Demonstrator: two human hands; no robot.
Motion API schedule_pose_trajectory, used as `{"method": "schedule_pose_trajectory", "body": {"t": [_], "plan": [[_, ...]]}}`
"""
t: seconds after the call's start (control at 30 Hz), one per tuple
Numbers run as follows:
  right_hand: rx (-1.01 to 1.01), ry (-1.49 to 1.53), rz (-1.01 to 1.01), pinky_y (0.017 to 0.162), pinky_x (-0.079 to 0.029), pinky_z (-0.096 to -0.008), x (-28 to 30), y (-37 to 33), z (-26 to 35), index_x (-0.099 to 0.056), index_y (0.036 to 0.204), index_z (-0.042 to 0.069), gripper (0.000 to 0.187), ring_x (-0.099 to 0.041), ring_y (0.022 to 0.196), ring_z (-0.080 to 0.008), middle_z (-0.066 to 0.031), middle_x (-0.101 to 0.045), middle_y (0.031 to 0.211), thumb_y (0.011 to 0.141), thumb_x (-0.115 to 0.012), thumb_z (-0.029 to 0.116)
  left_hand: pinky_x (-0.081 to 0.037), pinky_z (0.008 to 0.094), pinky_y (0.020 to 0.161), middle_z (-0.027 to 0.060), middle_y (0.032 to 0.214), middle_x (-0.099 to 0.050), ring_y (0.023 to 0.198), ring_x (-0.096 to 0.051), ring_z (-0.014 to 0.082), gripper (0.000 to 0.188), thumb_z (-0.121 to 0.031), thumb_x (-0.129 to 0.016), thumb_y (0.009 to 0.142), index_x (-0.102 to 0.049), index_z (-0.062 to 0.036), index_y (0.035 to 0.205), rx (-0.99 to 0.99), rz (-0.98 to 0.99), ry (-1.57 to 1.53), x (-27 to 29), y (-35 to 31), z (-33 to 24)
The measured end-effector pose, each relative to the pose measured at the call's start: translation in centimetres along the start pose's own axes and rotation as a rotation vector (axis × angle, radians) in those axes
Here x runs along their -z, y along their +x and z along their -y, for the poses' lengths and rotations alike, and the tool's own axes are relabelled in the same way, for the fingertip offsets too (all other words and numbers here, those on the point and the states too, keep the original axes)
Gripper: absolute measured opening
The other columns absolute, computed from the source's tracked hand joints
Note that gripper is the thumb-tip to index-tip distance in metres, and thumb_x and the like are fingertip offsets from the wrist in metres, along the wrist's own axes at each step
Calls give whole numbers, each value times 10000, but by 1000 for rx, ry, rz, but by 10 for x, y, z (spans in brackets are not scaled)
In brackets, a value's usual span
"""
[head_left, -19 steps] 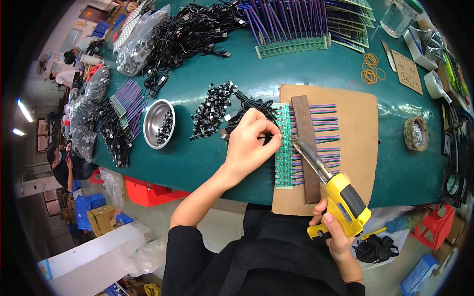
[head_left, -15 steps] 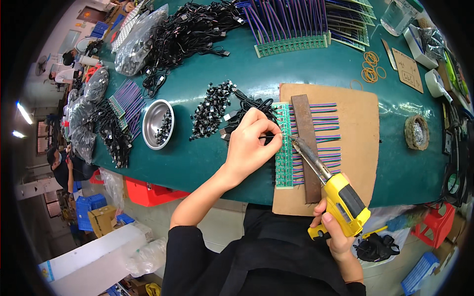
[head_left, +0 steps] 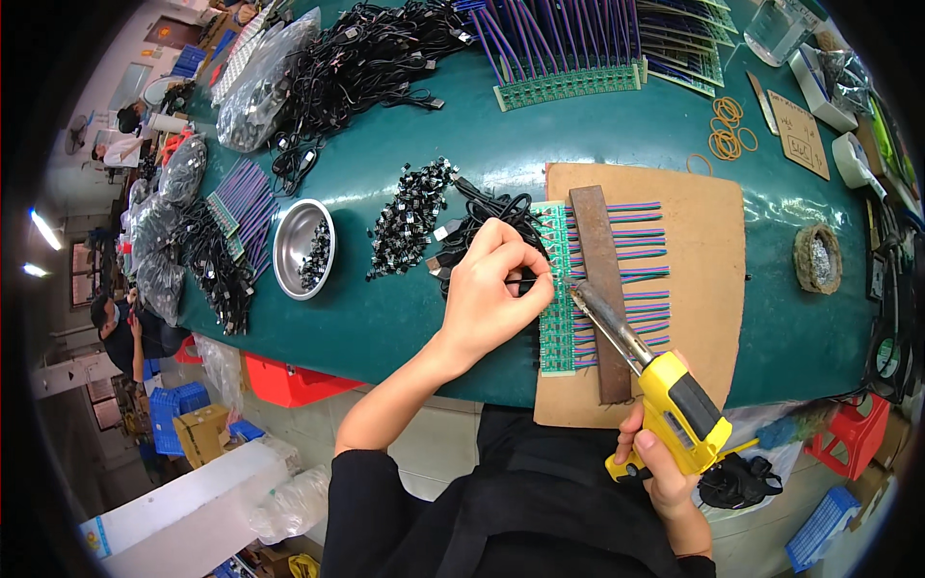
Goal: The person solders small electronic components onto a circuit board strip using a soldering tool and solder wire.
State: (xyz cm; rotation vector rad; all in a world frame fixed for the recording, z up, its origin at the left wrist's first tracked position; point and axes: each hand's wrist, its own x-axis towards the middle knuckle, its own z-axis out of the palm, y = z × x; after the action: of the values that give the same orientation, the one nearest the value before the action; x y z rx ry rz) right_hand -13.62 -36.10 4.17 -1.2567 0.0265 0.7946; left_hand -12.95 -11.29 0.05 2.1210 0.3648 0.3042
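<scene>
At the circuit board's left edge (head_left: 546,337), my left grip (head_left: 489,297)'s pinching a thin strand (head_left: 525,280), right grip (head_left: 665,472) clasping the soldering gun (head_left: 680,405).

Left grip (head_left: 496,294) pinching thin wire (head_left: 520,281), right grip (head_left: 663,470) around yellow soldering iron (head_left: 667,390), green circuit board (head_left: 557,332)

My soldering iron (head_left: 660,378): yellow, black panel (head_left: 694,407). Circuit board (head_left: 556,332): green. Bar (head_left: 594,250): brown. Cardboard (head_left: 706,289): tan. Table (head_left: 790,347): dark green. My sleeve (head_left: 366,491): black.
</scene>
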Motion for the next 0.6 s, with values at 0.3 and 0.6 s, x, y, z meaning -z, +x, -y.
{"method": "schedule_pose_trajectory", "body": {"t": [0.3, 0.6], "plan": [[-35, -16, 7, 562, -493, -261, -2, 1, 0, -499, 1093, -25, 300, -568, 626, -153, -106, -558, 844, 812, -547, 67, -378, 204, 492, 6, 791, -447, 567, -428, 55, 70, -25, -664, 679, -603, -28, 712, -10, 12, 15, 1, 0, 2], [-7, -49, -5, 535, -498, -253, -3, -1, 1, -198, 1402, 12, 693, -561, 644, -155, -117, -544, 858, 806, -547, 67, -420, 217, 499, 13, 798, -452, 586, -457, 78, 84, -53, -665, 677, -591, -38, 714, -22, 12, 43, -1, 0, 2]]}}
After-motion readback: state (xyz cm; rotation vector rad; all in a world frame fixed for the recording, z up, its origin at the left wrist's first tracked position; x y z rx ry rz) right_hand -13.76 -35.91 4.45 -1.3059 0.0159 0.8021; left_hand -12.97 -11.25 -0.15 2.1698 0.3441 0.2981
